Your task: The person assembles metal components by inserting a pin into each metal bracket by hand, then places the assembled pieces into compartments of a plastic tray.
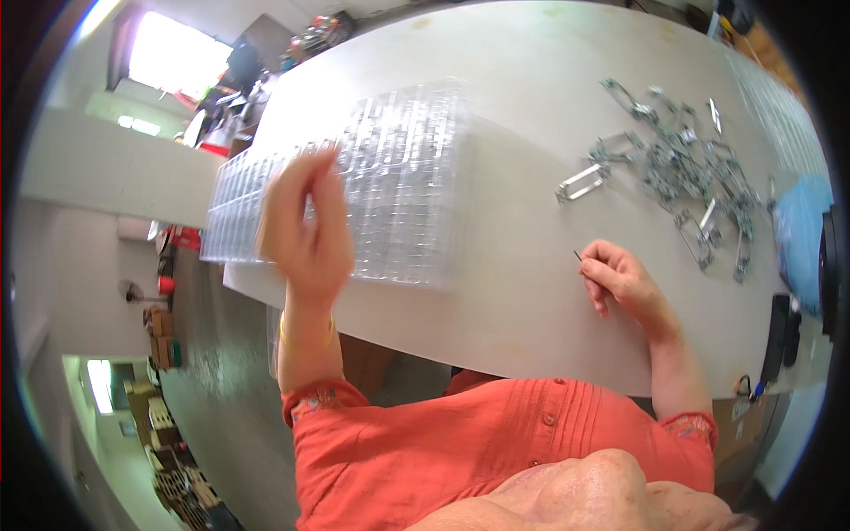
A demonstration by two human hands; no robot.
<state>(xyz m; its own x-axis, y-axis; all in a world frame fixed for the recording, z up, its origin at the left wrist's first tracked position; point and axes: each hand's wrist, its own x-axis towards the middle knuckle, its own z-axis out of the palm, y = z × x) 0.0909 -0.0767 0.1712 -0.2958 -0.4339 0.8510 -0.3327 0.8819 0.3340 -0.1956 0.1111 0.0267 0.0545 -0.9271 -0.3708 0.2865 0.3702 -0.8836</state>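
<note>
Over the clear plastic compartment tray, my left hand is raised and blurred by motion. Its thumb and fingertips come together in a pinch; whatever they hold, if anything, is lost in the blur. Small metal parts seem to lie in the far rows of the tray. My right hand rests low over the white table, closed with thumb and finger around a thin dark pin. Beyond it lies a loose pile of silvery metal link-like frames, one of them, an oblong frame, at its left edge.
The white table has its near edge against my body. At the right are a blue plastic bag, a black long object and more clear plastic trays. Boxes stand on the floor to the left.
</note>
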